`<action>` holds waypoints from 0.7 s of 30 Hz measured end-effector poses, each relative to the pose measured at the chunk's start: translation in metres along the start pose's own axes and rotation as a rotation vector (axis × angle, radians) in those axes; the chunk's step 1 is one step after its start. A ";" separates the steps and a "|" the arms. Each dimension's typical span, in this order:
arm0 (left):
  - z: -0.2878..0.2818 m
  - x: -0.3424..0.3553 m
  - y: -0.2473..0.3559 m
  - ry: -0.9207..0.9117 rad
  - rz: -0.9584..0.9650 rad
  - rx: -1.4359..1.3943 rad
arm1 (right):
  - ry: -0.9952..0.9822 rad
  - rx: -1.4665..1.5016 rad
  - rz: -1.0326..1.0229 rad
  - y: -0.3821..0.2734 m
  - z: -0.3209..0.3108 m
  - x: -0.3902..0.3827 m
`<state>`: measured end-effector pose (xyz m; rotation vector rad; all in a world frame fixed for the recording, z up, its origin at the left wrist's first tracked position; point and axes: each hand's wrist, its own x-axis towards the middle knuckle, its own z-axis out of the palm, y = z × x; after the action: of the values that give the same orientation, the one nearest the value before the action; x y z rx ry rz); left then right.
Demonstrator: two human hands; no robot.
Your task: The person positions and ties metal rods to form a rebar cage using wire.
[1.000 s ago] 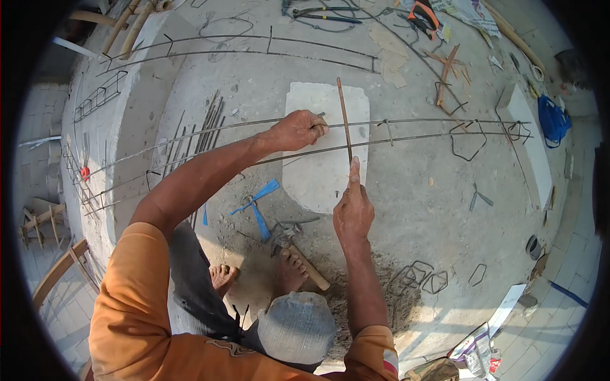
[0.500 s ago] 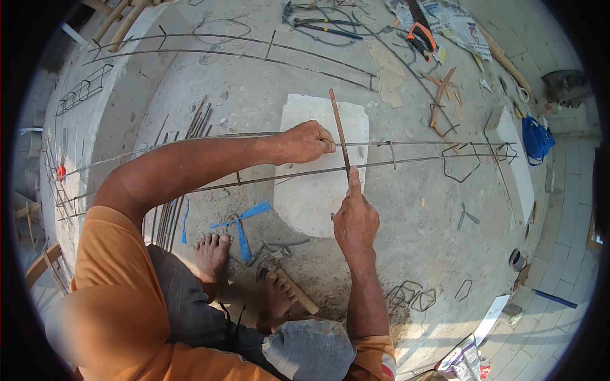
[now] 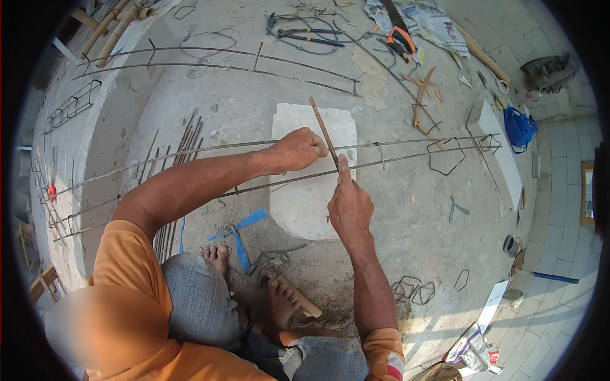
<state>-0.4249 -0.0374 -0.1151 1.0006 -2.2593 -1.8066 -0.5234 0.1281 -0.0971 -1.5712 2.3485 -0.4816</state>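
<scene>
A long cage of thin steel rebar crosses in front of me, its upper bar (image 3: 406,141) and lower bar (image 3: 406,157) joined by small stirrups. My left hand (image 3: 297,151) is closed over the upper bar, knuckles up; anything else inside its fingers is hidden. A thin brown rod (image 3: 324,132) leans across both bars just right of that hand. My right hand (image 3: 351,208) grips the rod's lower end, with the index finger stretched along it near the lower bar. Under the cage lies a pale flat slab (image 3: 305,206).
A hammer (image 3: 298,297) lies by my feet, near blue strips (image 3: 241,247). Farther off are another rebar frame (image 3: 254,60), long-handled pincers (image 3: 311,33) and an orange-handled saw (image 3: 400,43). Loose stirrups (image 3: 413,291) lie right; a concrete ledge (image 3: 117,120) rises left.
The rod has tipped further to the left at its top, with my right hand still on it. My left hand stays on the upper bar. The whole view has shifted slightly.
</scene>
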 end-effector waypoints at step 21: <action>0.008 -0.005 -0.001 0.039 -0.069 0.267 | -0.070 -0.160 0.042 -0.015 0.005 -0.010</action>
<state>-0.4244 -0.0279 -0.1166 1.1552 -2.5185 -1.5195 -0.5054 0.1319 -0.0951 -1.5744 2.4134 -0.2305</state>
